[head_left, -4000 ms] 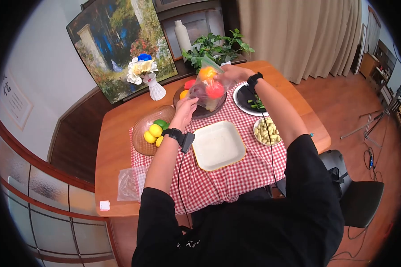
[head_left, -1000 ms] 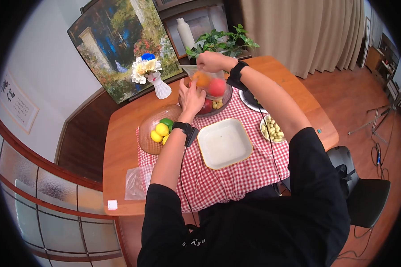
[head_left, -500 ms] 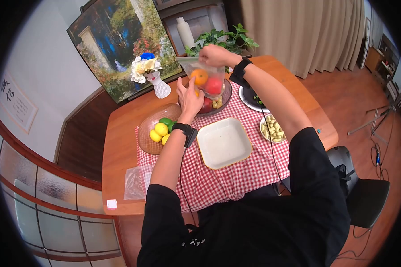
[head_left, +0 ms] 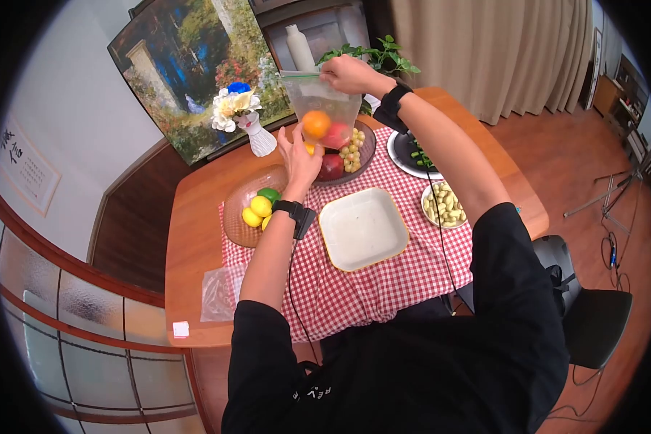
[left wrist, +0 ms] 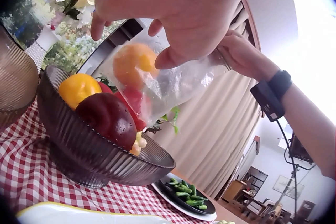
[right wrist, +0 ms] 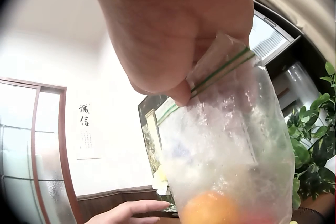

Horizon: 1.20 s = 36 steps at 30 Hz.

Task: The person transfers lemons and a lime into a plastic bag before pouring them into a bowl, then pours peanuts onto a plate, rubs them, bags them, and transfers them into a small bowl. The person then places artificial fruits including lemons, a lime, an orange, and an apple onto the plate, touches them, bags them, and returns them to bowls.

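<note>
My right hand [head_left: 351,74] pinches the top edge of a clear zip bag [head_left: 325,98] with a green seal, which hangs upright over the dark fruit bowl [left wrist: 94,153]. An orange [head_left: 316,124] and a red fruit [head_left: 338,134] lie in the bottom of the bag. Beside the bag's lower left side is my left hand [head_left: 301,160], its fingers spread and relaxed; whether it touches the bag cannot be told. The bowl holds a dark red fruit [left wrist: 107,119], a yellow-orange fruit [left wrist: 79,90] and grapes [head_left: 351,153].
A white square dish [head_left: 364,228] stands in front on the checked cloth. Left is a bowl of lemons [head_left: 257,210]; right are a plate of green peppers [left wrist: 189,192] and a bowl of pale pods [head_left: 443,205]. A flower vase [head_left: 259,137] and an empty bag [head_left: 217,296] are also there.
The right hand has risen with the bag, which now hangs longer and more upright, its fruit at the bottom. The left hand has shifted slightly left and down.
</note>
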Each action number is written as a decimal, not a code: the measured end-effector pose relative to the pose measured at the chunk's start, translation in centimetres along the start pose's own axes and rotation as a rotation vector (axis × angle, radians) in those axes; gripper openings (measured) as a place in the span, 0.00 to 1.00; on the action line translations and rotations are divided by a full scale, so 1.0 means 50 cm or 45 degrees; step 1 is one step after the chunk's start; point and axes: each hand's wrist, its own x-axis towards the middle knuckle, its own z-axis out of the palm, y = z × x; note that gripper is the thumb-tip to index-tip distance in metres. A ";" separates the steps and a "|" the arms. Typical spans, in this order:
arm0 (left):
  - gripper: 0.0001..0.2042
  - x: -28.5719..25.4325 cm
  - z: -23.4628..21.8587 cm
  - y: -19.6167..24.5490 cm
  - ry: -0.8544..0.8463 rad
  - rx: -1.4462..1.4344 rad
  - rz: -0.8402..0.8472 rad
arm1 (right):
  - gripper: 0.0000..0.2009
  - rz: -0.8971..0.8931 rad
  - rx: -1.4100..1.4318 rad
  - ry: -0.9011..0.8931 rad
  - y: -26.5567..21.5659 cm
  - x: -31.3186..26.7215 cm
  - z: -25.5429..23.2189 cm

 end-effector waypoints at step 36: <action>0.42 -0.023 0.019 -0.048 -0.150 -0.029 -0.166 | 0.14 0.228 0.228 0.247 0.063 -0.039 -0.128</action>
